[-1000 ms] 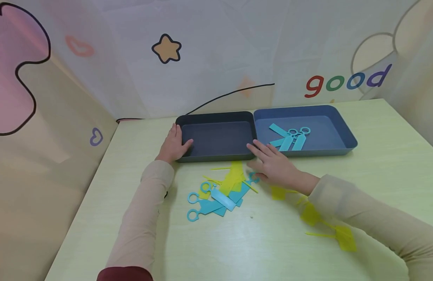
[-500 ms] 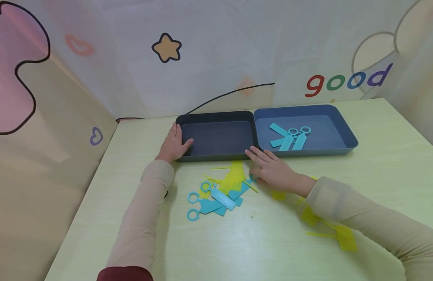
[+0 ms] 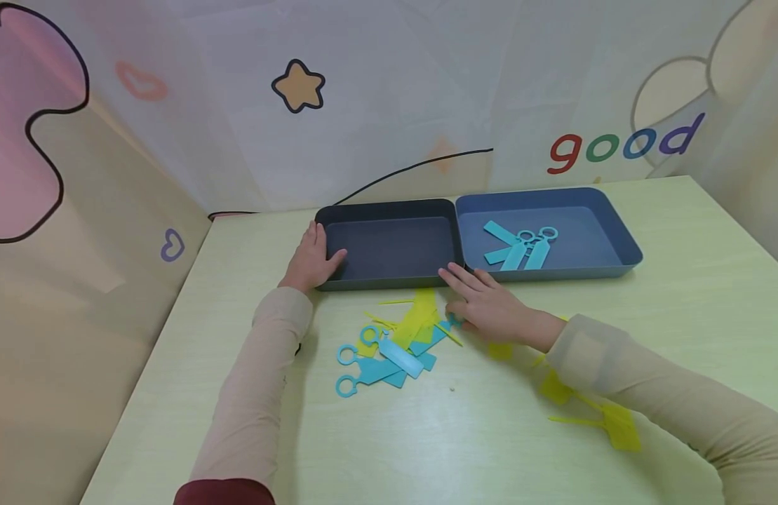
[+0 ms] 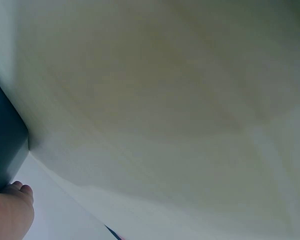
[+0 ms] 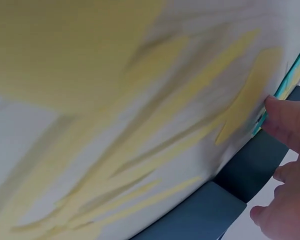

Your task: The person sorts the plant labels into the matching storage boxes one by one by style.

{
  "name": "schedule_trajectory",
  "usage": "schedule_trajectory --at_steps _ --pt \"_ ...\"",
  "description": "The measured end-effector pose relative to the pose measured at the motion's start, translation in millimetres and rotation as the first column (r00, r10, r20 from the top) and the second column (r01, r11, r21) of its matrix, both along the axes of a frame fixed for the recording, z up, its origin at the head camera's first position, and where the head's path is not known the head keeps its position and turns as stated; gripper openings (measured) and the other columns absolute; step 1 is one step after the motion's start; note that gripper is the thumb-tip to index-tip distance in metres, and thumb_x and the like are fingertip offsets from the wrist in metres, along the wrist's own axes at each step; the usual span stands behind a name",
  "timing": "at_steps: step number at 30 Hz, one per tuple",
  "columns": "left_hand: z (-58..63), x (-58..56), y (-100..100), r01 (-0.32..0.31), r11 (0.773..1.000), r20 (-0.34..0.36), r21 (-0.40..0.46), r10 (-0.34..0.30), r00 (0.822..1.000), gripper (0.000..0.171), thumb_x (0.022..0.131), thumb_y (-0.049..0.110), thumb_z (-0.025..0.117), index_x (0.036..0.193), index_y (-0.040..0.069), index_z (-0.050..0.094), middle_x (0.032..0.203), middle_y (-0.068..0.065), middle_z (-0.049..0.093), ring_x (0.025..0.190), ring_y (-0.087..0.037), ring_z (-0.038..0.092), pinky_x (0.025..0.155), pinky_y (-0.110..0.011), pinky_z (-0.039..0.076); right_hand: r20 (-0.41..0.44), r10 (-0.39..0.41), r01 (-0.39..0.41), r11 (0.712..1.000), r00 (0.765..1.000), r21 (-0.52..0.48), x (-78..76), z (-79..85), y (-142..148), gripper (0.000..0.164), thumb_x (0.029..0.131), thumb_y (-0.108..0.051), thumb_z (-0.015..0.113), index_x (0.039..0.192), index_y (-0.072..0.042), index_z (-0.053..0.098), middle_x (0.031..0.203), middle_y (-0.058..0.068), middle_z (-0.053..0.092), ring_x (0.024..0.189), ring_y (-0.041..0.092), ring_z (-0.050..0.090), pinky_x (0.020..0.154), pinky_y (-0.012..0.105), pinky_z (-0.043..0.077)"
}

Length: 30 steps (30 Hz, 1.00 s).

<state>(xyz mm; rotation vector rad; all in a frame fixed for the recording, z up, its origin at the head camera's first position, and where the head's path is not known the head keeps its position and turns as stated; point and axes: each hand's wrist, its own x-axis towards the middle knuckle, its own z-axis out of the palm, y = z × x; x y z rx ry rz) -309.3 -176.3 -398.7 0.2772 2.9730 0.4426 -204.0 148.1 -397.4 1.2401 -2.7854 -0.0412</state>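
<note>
My left hand (image 3: 309,259) rests against the left side of a black tray (image 3: 389,245), fingers straight along the outer wall and thumb over the front corner. With fingers extended, my right hand (image 3: 490,305) touches the tray's front right corner. Its thumb is close to a teal ring on the table; whether they touch I cannot tell. Below the black tray lies a pile of teal ring-ended tags (image 3: 401,358) and yellow tags (image 3: 417,319) with thin tails. In the left wrist view, part of the left hand (image 4: 10,215) shows beside the dark tray wall (image 4: 5,135).
A blue tray (image 3: 591,238) stands directly right of the black one and holds several teal tags (image 3: 513,258). More yellow tags (image 3: 622,428) lie on the table (image 3: 477,449), partly under the right forearm. A printed curtain (image 3: 389,91) hangs behind the trays.
My right hand has come slightly nearer and now touches the black tray's front right corner. The left hand has kept its place, and the tags look unmoved.
</note>
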Motion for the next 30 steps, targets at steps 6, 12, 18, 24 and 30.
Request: schedule_trajectory --at_steps 6,12,18,24,30 --pt "-0.6 0.3 0.4 -0.004 1.000 0.001 -0.010 0.004 1.000 0.080 0.092 0.047 0.031 0.139 -0.007 -0.004 0.147 -0.021 -0.008 0.137 -0.032 -0.002 0.111 -0.040 0.008 -0.004 0.002 -0.002 1.000 1.000 0.016 0.2 0.9 0.4 0.022 0.078 -0.023 0.067 0.097 -0.012 0.065 0.145 0.018 0.023 0.135 0.035 0.014 0.104 0.052 0.022" --pt "-0.4 0.5 1.0 -0.003 1.000 0.005 -0.007 0.003 1.000 0.080 0.092 0.048 0.031 0.139 -0.006 -0.004 0.147 -0.021 -0.008 0.137 -0.032 -0.001 0.111 -0.040 0.008 -0.037 0.026 -0.026 1.000 0.999 -0.002 3.6 5.2 9.1 0.027 0.075 -0.024 0.070 0.098 -0.012 0.067 0.141 0.018 0.030 0.133 0.035 0.019 0.103 0.051 0.025" --pt "0.4 0.9 1.0 0.000 1.000 -0.002 -0.015 0.000 1.000 0.080 0.092 0.047 0.031 0.139 -0.007 -0.004 0.147 -0.021 -0.008 0.136 -0.033 -0.001 0.111 -0.041 0.008 -0.108 0.051 -0.053 0.998 0.993 -0.014 7.8 8.4 20.3 0.023 0.070 -0.024 0.073 0.090 -0.014 0.068 0.122 0.013 0.052 0.114 0.031 0.042 0.089 0.043 0.038" --pt "2.6 1.6 1.6 0.002 1.000 0.006 -0.011 -0.002 1.000 0.079 0.092 0.046 0.031 0.139 -0.007 -0.005 0.146 -0.022 -0.009 0.136 -0.034 -0.002 0.111 -0.042 0.008 -0.006 0.027 -0.028 1.000 1.000 -0.011 12.7 10.8 30.6 0.011 0.069 -0.013 0.071 0.074 -0.012 0.061 0.070 -0.003 0.051 0.068 0.016 0.044 0.062 0.027 0.038" --pt "2.5 2.0 1.9 0.005 1.000 -0.001 -0.025 -0.005 1.000 0.078 0.093 0.046 0.030 0.139 -0.007 -0.004 0.146 -0.022 -0.009 0.136 -0.034 -0.001 0.111 -0.041 0.008 0.285 -0.113 0.129 0.991 0.952 -0.037 12.8 9.8 38.3 0.013 0.074 -0.002 0.061 0.068 -0.013 0.057 0.062 -0.006 0.044 0.061 0.011 0.039 0.056 0.022 0.034"
